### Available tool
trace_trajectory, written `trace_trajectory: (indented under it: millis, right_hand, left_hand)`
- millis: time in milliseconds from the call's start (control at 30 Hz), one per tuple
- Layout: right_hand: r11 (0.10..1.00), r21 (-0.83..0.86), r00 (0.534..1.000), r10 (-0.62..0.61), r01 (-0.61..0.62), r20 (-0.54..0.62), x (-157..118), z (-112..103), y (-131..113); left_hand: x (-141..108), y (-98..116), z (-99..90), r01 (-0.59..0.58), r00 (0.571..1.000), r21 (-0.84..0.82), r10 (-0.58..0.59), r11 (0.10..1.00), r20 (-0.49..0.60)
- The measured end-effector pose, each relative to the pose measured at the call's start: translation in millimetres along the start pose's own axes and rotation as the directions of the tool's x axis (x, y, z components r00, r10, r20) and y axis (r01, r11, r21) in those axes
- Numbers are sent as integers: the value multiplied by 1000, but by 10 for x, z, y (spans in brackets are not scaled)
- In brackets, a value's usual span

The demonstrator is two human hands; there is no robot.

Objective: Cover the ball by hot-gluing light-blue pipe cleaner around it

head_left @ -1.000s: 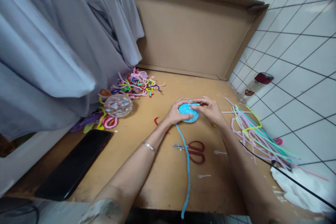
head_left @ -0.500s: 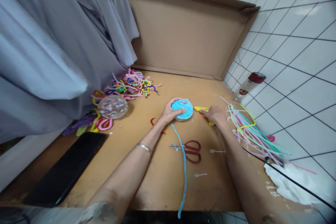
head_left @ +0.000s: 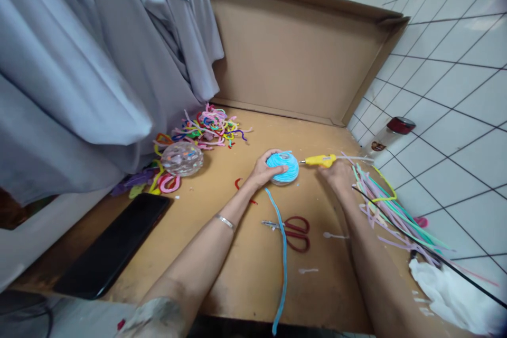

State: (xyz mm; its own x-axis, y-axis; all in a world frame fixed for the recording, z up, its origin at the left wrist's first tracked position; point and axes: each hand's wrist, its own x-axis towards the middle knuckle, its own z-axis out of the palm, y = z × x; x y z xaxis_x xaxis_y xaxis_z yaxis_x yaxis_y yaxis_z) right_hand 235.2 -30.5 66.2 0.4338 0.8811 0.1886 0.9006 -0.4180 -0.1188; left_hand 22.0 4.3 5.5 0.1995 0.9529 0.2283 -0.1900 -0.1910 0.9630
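Observation:
My left hand (head_left: pixel 264 171) grips a round ball wrapped in light blue pipe cleaner (head_left: pixel 283 167) on the wooden table (head_left: pixel 222 274). A loose blue pipe cleaner tail (head_left: pixel 282 259) runs from the ball toward the table's near edge. My right hand (head_left: pixel 339 174) holds a yellow glue gun (head_left: pixel 321 160) just right of the ball, its nozzle pointing at the ball from a short gap. The gun's black cord (head_left: pixel 428 253) trails off to the right.
Red-handled scissors (head_left: pixel 295 229) lie below the ball. Pastel pipe cleaners (head_left: pixel 390 211) lie at the right, a colourful tangle (head_left: pixel 208 127) and a clear ball (head_left: pixel 181 158) at the left. A black phone (head_left: pixel 113 245), a red-capped bottle (head_left: pixel 390 134), white stuffing (head_left: pixel 447 290), cardboard backing and hanging grey cloth surround the table.
My right hand left the blue ball, took hold of the yellow glue gun and lifted it level with the ball. My left hand stayed on the ball.

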Motion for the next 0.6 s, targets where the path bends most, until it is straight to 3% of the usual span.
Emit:
trace_trajectory:
  millis: [67,133,300,600]
  right_hand:
    - [996,46,994,83,-80,-75,-9,-130,-11]
    - [993,87,985,92,-79,-146,-43,-289,-33]
    - [997,66,979,-34,48,-200,-204,-588,-120]
    - [977,2,960,-210,215,-186,-289,-520,-226]
  left_hand:
    - [2,8,-1,3,1000,-14,-3,1000,9]
    - [4,21,-3,4,1000,-33,-4,999,20]
    - [-12,60,-8,14,999,-80,-10,997,51]
    - [-32,66,-39,37,988,-86,-24,996,150]
